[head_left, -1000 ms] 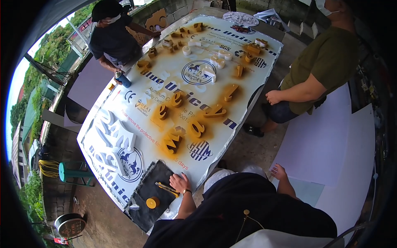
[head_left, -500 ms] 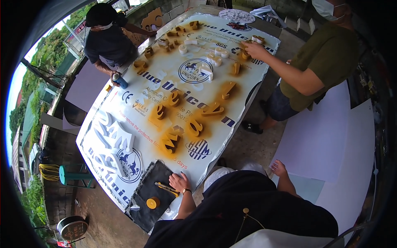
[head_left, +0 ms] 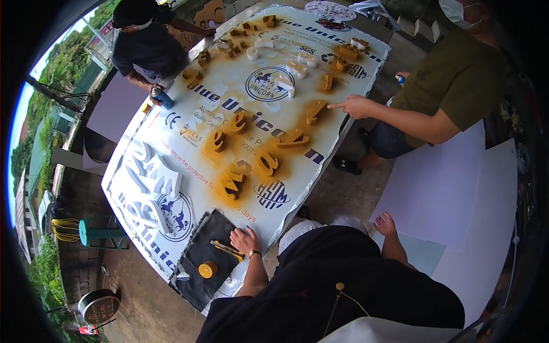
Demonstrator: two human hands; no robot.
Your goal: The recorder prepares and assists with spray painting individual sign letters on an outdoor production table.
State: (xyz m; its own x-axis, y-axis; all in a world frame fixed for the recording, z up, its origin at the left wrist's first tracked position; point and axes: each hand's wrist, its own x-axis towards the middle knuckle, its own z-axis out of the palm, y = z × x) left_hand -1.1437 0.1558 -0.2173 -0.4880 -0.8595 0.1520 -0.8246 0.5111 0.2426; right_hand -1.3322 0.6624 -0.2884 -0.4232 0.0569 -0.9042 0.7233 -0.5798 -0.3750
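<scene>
My left hand (head_left: 245, 242) lies on the near edge of the large printed white panel (head_left: 148, 240), fingers spread, holding nothing. It is beside a yellow utility knife (head_left: 226, 250) on a dark cloth (head_left: 194, 274), where a round yellow lid (head_left: 207, 269) also lies. My right hand (head_left: 384, 224) hangs off the panel to the right, fingers apart and empty. Beyond the left hand are several letters (head_left: 233, 186) coated gold, with overspray around them. White cut-out shapes (head_left: 157, 174) lie at the panel's left, and small white letters (head_left: 295, 67) farther back.
A co-worker in a black shirt (head_left: 146, 51) at far left holds a blue spray can (head_left: 162, 97). Another in olive (head_left: 449, 86) stands right, pointing at the letters, a can in the other hand. Large white sheets (head_left: 423, 194) lie at right, a green stool (head_left: 100, 231) at left.
The olive-shirted co-worker's hand reached to the far letters, then came back toward the nearer gold letters with a finger extended. The whole view shifted slightly; my hands stay in much the same pose.
</scene>
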